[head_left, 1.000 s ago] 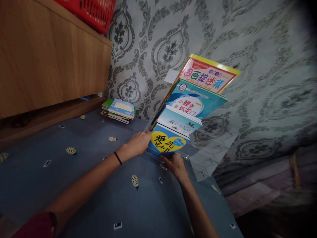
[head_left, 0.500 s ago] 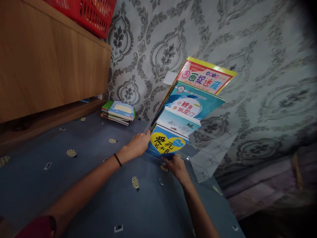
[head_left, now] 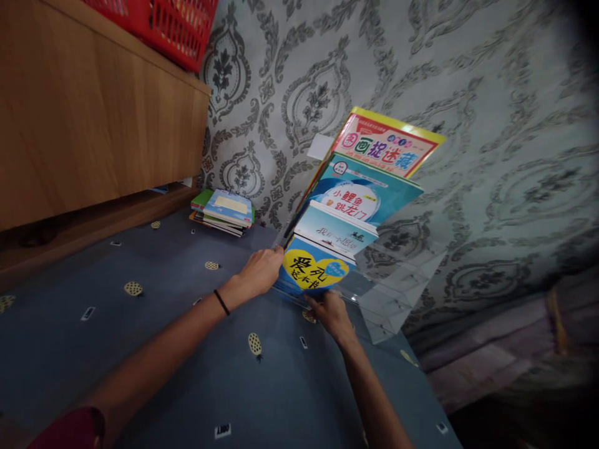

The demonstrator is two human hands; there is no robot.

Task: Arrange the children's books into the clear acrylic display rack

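Observation:
A clear plastic book rack (head_left: 403,293) stands tilted in view near the wall, with books in stepped rows on its left part. From front to back these are a blue book with a yellow heart (head_left: 309,265), a pale blue book (head_left: 327,229), a teal book (head_left: 384,193) and a red and yellow book (head_left: 374,134). My left hand (head_left: 262,269) grips the rack's left side by the front row, fingertips partly hidden. At the front lower edge, my right hand (head_left: 331,312) is closed around the rack below the heart book. Its fingers are partly hidden.
A small stack of books (head_left: 229,209) lies by the wall on the blue pineapple-print cloth (head_left: 187,349). To the left is a wooden cabinet (head_left: 103,106) with a red plastic basket (head_left: 180,31) on top. Folded fabric (head_left: 500,349) lies at the right.

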